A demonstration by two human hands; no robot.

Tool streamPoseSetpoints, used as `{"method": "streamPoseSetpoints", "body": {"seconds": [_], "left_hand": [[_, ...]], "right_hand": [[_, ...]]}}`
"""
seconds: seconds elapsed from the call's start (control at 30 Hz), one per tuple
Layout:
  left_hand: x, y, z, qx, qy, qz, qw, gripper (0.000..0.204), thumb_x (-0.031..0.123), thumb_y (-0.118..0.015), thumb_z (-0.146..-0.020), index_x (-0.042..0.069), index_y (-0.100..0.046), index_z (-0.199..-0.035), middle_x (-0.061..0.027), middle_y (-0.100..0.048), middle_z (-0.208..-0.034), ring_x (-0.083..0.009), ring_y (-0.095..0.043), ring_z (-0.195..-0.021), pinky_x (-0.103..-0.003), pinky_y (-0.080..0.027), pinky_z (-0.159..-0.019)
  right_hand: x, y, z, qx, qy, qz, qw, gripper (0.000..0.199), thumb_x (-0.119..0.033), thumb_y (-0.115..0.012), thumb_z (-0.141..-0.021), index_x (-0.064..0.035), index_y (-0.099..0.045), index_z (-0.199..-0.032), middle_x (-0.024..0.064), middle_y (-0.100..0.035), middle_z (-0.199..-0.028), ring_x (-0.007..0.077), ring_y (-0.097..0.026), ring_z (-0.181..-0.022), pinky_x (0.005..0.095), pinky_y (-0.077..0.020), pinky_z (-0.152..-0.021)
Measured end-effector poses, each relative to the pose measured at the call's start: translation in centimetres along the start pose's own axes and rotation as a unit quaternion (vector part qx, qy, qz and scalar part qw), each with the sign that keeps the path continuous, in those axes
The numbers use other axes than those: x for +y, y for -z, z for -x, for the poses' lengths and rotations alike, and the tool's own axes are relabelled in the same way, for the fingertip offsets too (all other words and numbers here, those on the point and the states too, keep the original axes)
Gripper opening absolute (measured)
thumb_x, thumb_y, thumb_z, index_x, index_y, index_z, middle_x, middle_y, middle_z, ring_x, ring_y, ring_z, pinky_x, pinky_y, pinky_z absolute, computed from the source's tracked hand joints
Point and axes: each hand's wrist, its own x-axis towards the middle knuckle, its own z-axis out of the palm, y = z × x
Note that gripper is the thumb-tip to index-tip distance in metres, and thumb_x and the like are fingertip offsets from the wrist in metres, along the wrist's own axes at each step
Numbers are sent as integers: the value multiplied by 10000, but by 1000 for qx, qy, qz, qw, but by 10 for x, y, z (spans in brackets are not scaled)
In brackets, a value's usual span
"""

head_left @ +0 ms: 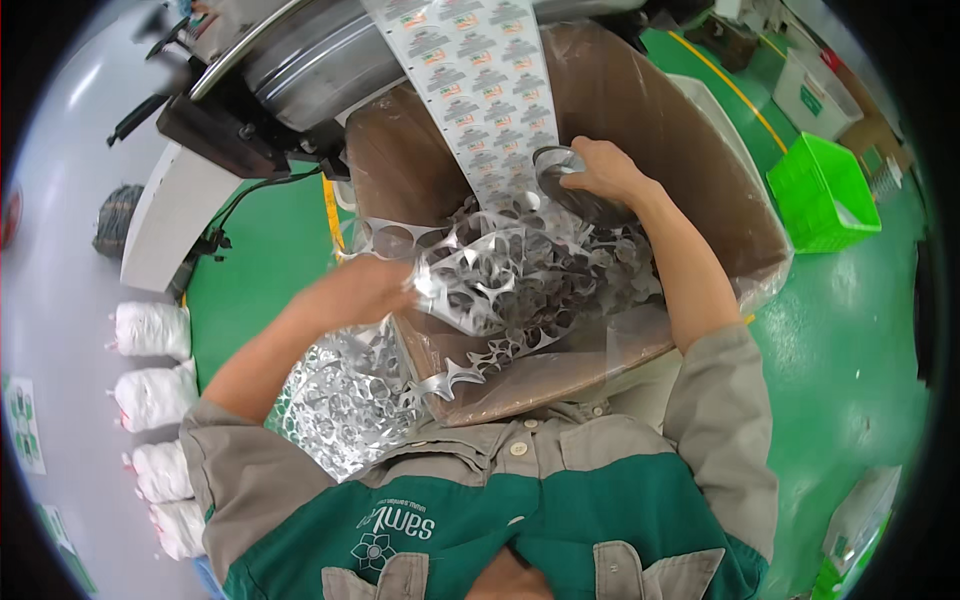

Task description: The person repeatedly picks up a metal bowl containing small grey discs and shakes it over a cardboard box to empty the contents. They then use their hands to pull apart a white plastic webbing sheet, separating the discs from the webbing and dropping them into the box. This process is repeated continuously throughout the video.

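Observation:
My left hand [378, 288], smeared by motion, is closed on a silvery strip of punched foil scrap [470, 285] full of round holes. My right hand [605, 170] grips a round, see-through, dark-rimmed thing [557, 172], cup-like in shape, with fingers curled over its edge. Both hands are over a large brown box [690, 175] lined with clear plastic. Inside it lies a heap of small round foil pieces [625, 265], partly under the scrap. A white printed strip [485, 90] hangs down from above into the box, between my hands.
A machine with a metal roller [320, 65] stands at the upper left. More punched foil scrap [350, 400] is piled left of the box. Several white bags [155, 395] line the left side. A green basket [820, 195] sits on the green floor [850, 340] at right.

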Motion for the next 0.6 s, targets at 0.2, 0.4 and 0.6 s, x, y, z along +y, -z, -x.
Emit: {"method": "streamPoseSetpoints", "body": {"seconds": [0.2, 0.4, 0.6], "left_hand": [[-47, 35, -37, 187, 309, 585, 726, 183, 229, -584, -828, 61, -561, -898, -19, -534, -667, -80, -454, -452, -231, -360, -393], [-36, 54, -50, 283, 241, 638, 675, 269, 218, -557, -831, 72, -612, -1050, 24, -477, -666, -46, -419, -510, -172, -336, -453], [-48, 42, -31, 209, 198, 535, 795, 327, 257, -593, -821, 86, -531, -1092, -20, -540, -860, -94, -516, -607, -222, -412, -537]], "right_hand": [[-34, 72, 11, 84, 103, -693, 708, 456, -340, -561, -824, -52, -492, -1171, 100, -579, -1065, 191, -575, -938, 324, -478, -785], [13, -40, -10, -272, -59, -568, 775, 412, -273, -586, -810, -52, -506, -1148, 98, -574, -1003, 214, -576, -884, 342, -491, -735], [28, -91, -5, -454, -9, 204, 867, 589, -390, -720, -612, 29, -589, -1004, 221, -580, -1066, 340, -564, -976, 384, -449, -819]]}}
